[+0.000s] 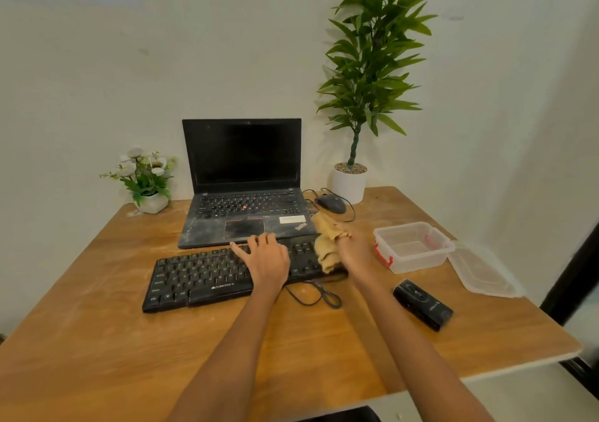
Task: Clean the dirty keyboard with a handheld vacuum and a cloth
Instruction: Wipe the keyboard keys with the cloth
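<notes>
- The black keyboard [207, 275] lies on the wooden table [97, 340], tilted so that its left end sits nearer the person, directly in front of the open laptop [243, 191].
- The left hand [264, 258] rests flat on the keys right of the keyboard's middle, fingers straight and spread toward 11 o'clock, holding nothing.
- The right hand [353, 253] grips a bunched tan cloth [329, 243], fingers curled round it; the cloth hangs from the hand at about 9 o'clock onto the keyboard's right end, covering the keys there.
- The two hands are near each other, with a short strip of keys showing between them.
- The keyboard's cable [319, 295] loops on the table just below its right end, at 6 o'clock from the cloth.
- The black handheld vacuum [423, 305] lies on the table apart from both hands, at about 4 o'clock from the right hand.
- A clear plastic container [411, 246] with red clips sits at 3 o'clock from the right hand, close by; its lid [486, 269] lies beside it further right.
- A dark mouse [330, 202] sits at 12 o'clock from the cloth, next to the laptop's right side.
- The table top shows pale dust smears; the laptop's palm rest is dusty too.
- A white pot with a tall green plant [369, 65] stands at the back right, a small pot of white flowers [146, 178] at the back left, both against a plain pale wall [129, 65].
</notes>
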